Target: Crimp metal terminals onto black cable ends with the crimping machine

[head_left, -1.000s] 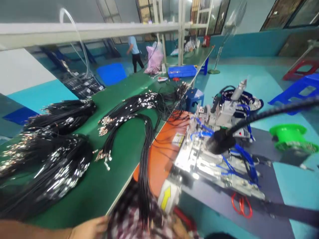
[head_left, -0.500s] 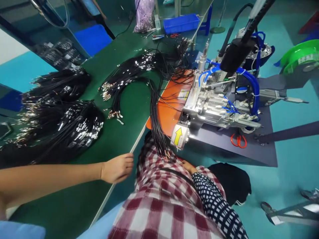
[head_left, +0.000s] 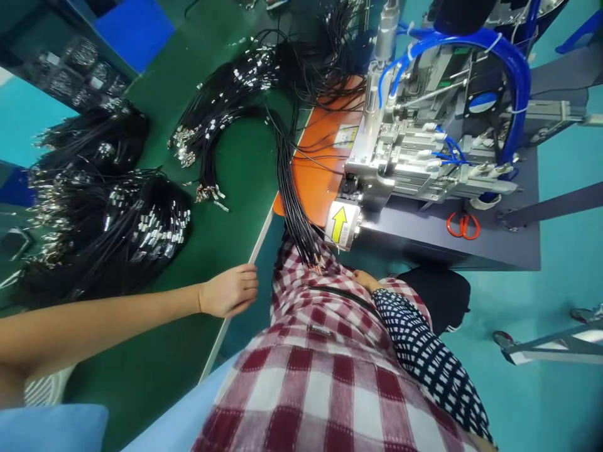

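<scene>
My left hand (head_left: 229, 290) is closed, its fingers curled over the pale edge of the green table (head_left: 254, 182). On my lap, by the checked apron (head_left: 301, 370), rests my right hand (head_left: 366, 280); its fingers are mostly hidden, so I cannot tell if it holds anything. A bundle of black cables (head_left: 291, 188) hangs off the orange board (head_left: 311, 182), its copper-tipped ends lying over my lap between the hands. Further cables with silvery ends (head_left: 249, 72) spread across the table behind it.
A metal machine (head_left: 414, 157) with blue hoses stands at the right, a yellow-arrow block (head_left: 340, 224) at its front. Red-handled scissors (head_left: 463, 226) lie on its grey base. Large heaps of black cables (head_left: 122, 232) lie at the left. A wheeled metal frame (head_left: 556, 344) stands on the floor.
The camera view has shifted, so the table, cables and machine sit higher in the picture and the machine looks larger. Both hands keep nearly the same pose.
</scene>
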A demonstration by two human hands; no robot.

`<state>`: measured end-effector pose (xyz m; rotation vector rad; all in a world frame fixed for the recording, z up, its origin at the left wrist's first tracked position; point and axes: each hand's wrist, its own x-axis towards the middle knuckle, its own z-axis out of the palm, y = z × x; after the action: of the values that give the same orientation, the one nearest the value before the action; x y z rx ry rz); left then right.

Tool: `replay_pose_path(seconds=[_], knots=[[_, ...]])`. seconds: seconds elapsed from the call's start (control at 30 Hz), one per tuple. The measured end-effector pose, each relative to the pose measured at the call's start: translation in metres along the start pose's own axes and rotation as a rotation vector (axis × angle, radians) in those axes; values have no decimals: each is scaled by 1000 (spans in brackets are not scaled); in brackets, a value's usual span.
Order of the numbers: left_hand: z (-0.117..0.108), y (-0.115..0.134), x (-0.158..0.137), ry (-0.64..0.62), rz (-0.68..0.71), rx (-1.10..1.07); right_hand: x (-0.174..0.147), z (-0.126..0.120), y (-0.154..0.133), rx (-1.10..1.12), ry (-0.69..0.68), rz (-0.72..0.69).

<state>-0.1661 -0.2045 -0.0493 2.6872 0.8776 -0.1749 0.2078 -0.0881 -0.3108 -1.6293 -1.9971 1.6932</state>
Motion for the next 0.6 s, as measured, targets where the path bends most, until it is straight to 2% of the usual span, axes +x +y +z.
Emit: replay_pose_path(seconds=[0.13,0.23,0.27,0.37,0.43,0.5,0.6], knots=[[-10,8,11,3,-27,-15,-8,-11,-13,-35,-73,34],[-36,10,40,19,-124,-83,-25,-24,-23,-30,-54,9],[-49,7,54,62,-158,-127,-33,-30,-26,-20,-39,-5],[-85,-12,101,343,-184,-121,-64,-50,-39,21,-3,-39],[-98,-28,132,421,-160,-90,-85,-68,-55,50,-2,-57],[-100,-41,158,391,-77,-53,-104,-88,-78,84,-18,-84],[-91,-50,180,263,68,0,-126,-117,-116,130,2,-126]])
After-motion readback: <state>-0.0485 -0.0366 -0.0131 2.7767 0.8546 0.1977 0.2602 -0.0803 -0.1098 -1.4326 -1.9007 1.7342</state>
